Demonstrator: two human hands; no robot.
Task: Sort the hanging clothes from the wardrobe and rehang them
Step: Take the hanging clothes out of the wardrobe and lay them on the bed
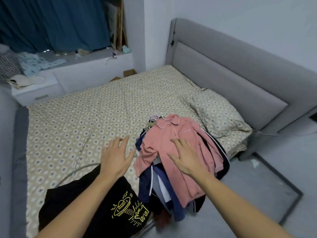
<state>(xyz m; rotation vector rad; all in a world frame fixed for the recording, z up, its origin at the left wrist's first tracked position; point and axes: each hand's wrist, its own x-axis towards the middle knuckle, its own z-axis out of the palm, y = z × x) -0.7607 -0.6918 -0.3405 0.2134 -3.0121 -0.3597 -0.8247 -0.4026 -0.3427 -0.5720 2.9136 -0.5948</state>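
Observation:
A pile of clothes on hangers lies on the bed's near right edge, topped by a pink collared shirt (173,134). Dark blue and navy garments (149,184) hang out from under it over the bed's side. Hanger hooks (154,117) stick out at the pile's far end. My right hand (185,158) is spread flat over the pink shirt, fingers apart. My left hand (116,155) hovers open above the bed sheet just left of the pile, holding nothing. A black garment with a yellow print (103,203) lies on the bed under my left forearm.
The bed (82,121) has a patterned beige sheet and a matching pillow (216,114) by the grey headboard (240,74). A white window ledge with clutter (37,66) and blue curtains (51,23) stand behind. Grey floor (257,194) lies on the right.

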